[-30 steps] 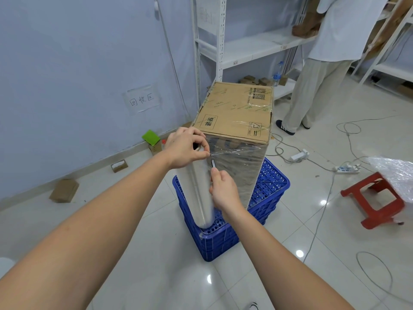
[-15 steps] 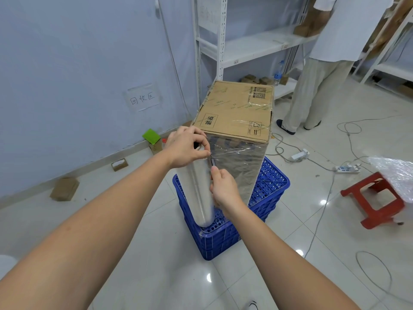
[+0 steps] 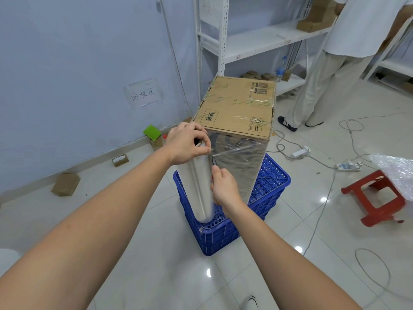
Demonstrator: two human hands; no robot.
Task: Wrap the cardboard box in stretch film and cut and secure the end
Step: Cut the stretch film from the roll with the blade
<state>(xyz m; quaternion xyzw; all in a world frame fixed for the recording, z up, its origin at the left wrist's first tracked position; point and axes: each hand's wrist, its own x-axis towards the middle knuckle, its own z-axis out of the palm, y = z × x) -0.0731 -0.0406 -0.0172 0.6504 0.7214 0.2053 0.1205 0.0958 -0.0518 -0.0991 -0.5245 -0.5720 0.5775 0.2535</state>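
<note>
A tall cardboard box [image 3: 237, 106] stands upright on a blue plastic crate [image 3: 225, 233]; its near side is covered in shiny stretch film [image 3: 237, 166]. A film roll [image 3: 200, 186] stands upright against the box's near left corner, its lower end on the crate. My left hand [image 3: 186, 143] grips the top of the roll and pinches the film at its edge. My right hand [image 3: 224, 186] holds a small dark cutter blade [image 3: 214, 161] against the film strip between roll and box.
A person in light clothes [image 3: 335, 63] stands at white shelving [image 3: 245, 41] behind the box. A red stool [image 3: 375, 198] with bubble wrap [image 3: 395, 173] stands at right. Cables and power strips [image 3: 348, 166] lie on the tiled floor. Small cartons [image 3: 66, 184] lie along the left wall.
My right hand has slid slightly down along the film edge with the blade. My left hand stays at the roll's top.
</note>
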